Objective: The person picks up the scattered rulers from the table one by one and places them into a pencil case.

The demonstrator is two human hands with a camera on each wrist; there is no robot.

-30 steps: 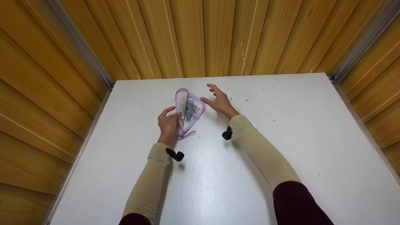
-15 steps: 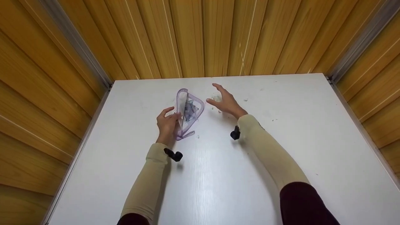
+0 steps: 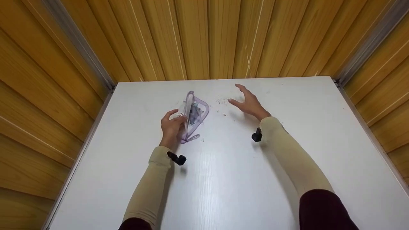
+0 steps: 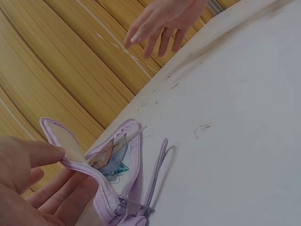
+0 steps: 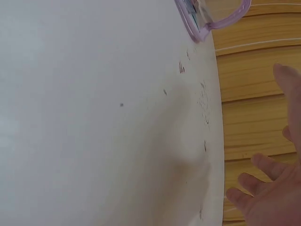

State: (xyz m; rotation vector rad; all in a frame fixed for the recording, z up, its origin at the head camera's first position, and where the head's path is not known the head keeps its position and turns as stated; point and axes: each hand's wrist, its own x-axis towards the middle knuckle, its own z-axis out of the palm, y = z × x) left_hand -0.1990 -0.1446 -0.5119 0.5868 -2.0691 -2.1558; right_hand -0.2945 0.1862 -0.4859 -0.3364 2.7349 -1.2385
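A clear zip pouch (image 3: 204,113) with lilac edging lies on the white table, its mouth held apart. My left hand (image 3: 172,127) pinches the near side of the opening between thumb and fingers, plainly seen in the left wrist view. Inside the pouch (image 4: 135,174) are several flat see-through pieces, bluish, teal and brownish; their exact kind cannot be told. A lilac wrist loop (image 4: 157,172) hangs from the zip end onto the table. To the right of the pouch, apart from it, my right hand (image 3: 250,103) hovers over the table with fingers spread and nothing in them.
The white table (image 3: 204,185) carries small dark marks and scuffs near the right hand. Wood-slat walls (image 3: 220,38) stand behind the table and at both sides. A small black camera (image 3: 257,135) sits on each wrist.
My right hand has moved away from the pouch to the right, fingers still spread. The left hand stays in place, and the pouch's held side has tipped up slightly.
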